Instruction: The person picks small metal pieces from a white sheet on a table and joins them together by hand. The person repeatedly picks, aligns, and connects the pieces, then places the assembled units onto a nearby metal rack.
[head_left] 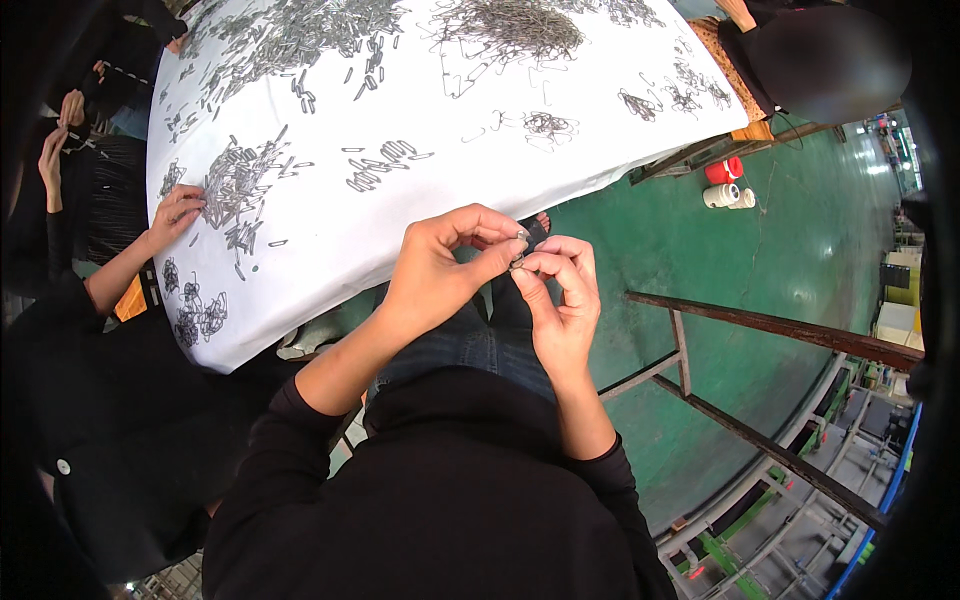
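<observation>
My left hand [440, 265] and my right hand [563, 300] meet just past the table's near edge, above my lap. Thumb and fingertips of both are pinched together on a small metal wire piece [521, 237]. Most of it is hidden by the fingers, so its exact shape cannot be made out. On the white-covered table [340, 235] beyond my left hand lies a small group of narrow metal loops [385, 165]. Farther off, a little cluster of bent wire hooks [548, 126] rests near the table's right side.
Big heaps of metal loops [300, 35] and wire hooks [510, 30] cover the far table. At left, a co-worker's hand [178, 215] touches another loop pile [235, 185]. Other people sit around the table. A red bucket [724, 169] and metal rails [770, 322] stand on the right.
</observation>
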